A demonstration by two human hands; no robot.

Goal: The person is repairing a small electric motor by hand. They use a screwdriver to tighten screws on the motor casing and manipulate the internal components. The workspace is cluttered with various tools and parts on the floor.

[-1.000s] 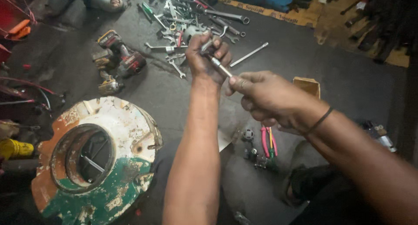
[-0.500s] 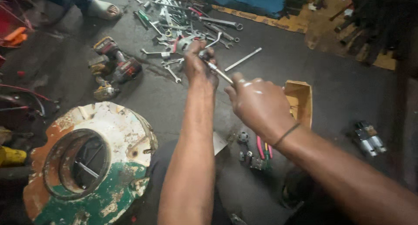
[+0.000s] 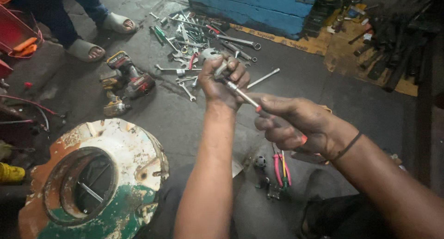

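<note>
My left hand [image 3: 223,79] is closed around a small metal part at the tip of a screwdriver. The screwdriver's steel shaft [image 3: 243,95] runs from that hand down to my right hand [image 3: 296,123], which grips its red handle; a bit of red shows at the palm's edge. Both hands hover above a dark concrete floor, just in front of a scattered heap of wrenches and sockets [image 3: 199,40]. What exactly sits inside the left fist is hidden by the fingers.
A rusty white-and-green round housing [image 3: 92,179] lies at lower left. Two cordless power tools [image 3: 127,81] lie left of the wrenches. Pink-handled pliers [image 3: 280,169] lie under my right arm. Another person's sandalled feet [image 3: 99,35] stand at upper left. A blue box [image 3: 259,7] stands behind.
Both hands stay joined on the screwdriver and have shifted slightly lower in the view; the camera has tilted up, bringing the sandalled feet and the blue box into view.
</note>
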